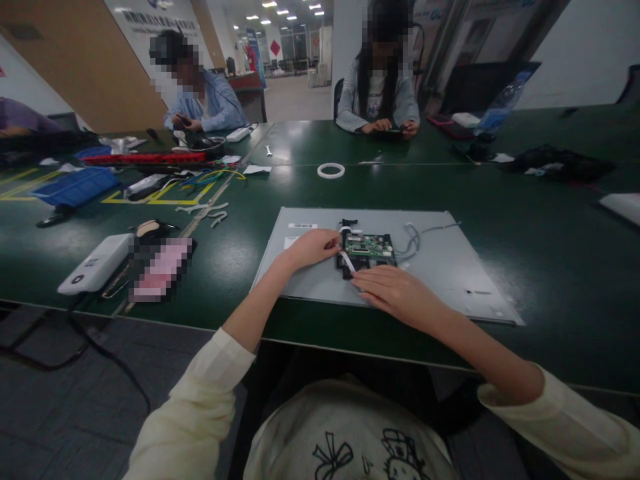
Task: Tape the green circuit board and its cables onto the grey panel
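A large flat grey panel [425, 270] lies on the table in front of me, with a green circuit board [370, 245] in a black mount at its middle. A narrow white strip [347, 261] slants across the mount's left part. My left hand [314, 248] is closed at the strip's upper end, thumb and fingertips pinched together beside the board. At its lower end, the fingertips of my right hand [393, 288] are drawn together on the strip, with the fingers fairly straight; its thumb is hard to make out. Grey wires [417, 240] run right from the board.
Beyond the panel lies a white ring-shaped roll [331, 171]. To the left are a white power bank-like box [97, 263], a pink phone-shaped thing [164, 270] and a blue bin [77, 185]. Two people sit across the table [300, 143], handling small things.
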Demonstrator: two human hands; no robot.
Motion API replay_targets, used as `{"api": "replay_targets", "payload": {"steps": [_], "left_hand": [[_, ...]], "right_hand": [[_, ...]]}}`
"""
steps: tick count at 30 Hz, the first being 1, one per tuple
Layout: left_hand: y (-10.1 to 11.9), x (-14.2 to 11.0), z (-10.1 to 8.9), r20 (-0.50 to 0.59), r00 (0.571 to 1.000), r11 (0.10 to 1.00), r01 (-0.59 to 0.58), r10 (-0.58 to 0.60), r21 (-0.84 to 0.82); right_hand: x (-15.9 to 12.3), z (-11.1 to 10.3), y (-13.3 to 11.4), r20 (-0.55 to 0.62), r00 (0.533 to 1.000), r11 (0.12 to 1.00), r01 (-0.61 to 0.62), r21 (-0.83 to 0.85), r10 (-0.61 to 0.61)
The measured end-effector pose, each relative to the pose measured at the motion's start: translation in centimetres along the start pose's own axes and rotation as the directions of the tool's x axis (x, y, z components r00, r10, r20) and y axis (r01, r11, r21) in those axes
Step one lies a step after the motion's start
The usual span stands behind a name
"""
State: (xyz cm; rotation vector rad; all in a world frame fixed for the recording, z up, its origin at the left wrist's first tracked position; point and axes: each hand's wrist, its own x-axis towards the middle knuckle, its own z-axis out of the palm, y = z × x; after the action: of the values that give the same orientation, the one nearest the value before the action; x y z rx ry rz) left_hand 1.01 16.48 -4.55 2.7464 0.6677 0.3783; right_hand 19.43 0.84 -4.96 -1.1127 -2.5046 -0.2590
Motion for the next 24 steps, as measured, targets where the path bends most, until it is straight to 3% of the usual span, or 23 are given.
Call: {"api": "replay_targets", "payload": {"steps": [5, 11, 24], "left_hand": [[0.1, 0.1, 0.1, 0.003, 1.000, 0.999, 0.001, -0.001, 0.033], [0.7, -0.1, -0.1, 0.002, 0.997, 0.992, 0.075, -0.076, 0.104], [1.1, -0.2, -0.3, -0.025, 0.983, 0.940, 0.182, -0.183, 0.289]], "right_hand": [[-1.4, -0.7, -1.7, 0.125, 0.990, 0.997, -0.057, -0.045, 0.063], [-2.8, -1.6, -2.5, 0.188, 0.979, 0.997, -0.076, -0.012, 0.077], [-2.8, -2.6, -2.5, -0.009, 0.998, 0.998, 0.054, -0.042, -0.055]]}}
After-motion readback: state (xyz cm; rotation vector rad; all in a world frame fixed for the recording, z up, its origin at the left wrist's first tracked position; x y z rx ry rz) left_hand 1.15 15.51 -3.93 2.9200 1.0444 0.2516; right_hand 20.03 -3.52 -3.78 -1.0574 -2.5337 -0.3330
